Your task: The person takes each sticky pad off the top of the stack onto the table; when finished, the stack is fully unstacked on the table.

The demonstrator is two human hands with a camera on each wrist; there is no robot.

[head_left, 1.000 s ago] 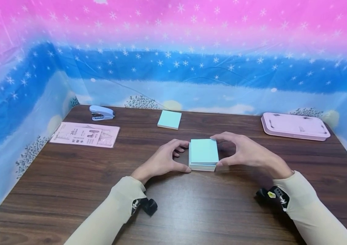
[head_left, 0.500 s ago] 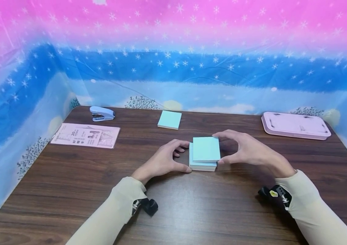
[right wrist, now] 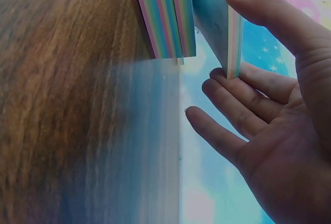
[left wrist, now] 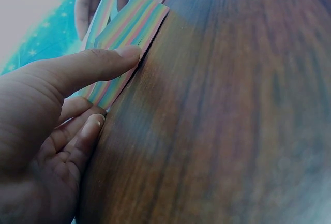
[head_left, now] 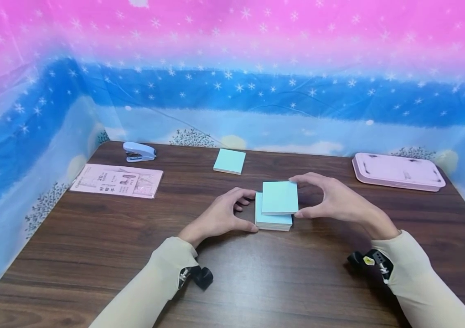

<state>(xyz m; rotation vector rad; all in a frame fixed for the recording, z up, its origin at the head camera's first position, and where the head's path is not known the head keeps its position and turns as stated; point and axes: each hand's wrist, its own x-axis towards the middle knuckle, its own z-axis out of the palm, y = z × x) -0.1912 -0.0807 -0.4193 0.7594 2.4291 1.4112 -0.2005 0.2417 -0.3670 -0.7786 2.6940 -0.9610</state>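
My right hand (head_left: pixel 341 205) pinches a pale mint sticky note pad (head_left: pixel 280 197) between thumb and fingers by its right side. The right wrist view shows this pad (right wrist: pixel 234 43) raised apart from the stack, its edge striped in pastel colours. Below it a stack of sticky note pads (head_left: pixel 272 224) sits on the table, partly covered by the raised pad in the head view. My left hand (head_left: pixel 220 214) holds the stack's left side, thumb at the near corner and fingers toward the far one. Rainbow-striped sides of the stack (left wrist: pixel 132 22) show in the left wrist view.
Another mint pad (head_left: pixel 229 161) lies alone near the table's back edge. At the back left are a light blue stapler (head_left: pixel 139 151) and a flat pink printed packet (head_left: pixel 117 181). A pink case (head_left: pixel 398 171) lies back right. Patterned cloth (head_left: pixel 232 91) encloses the table (head_left: pixel 232 282).
The top pad has come up off the stack and shifted slightly right and away, held in my right hand. My left hand stays at the stack.
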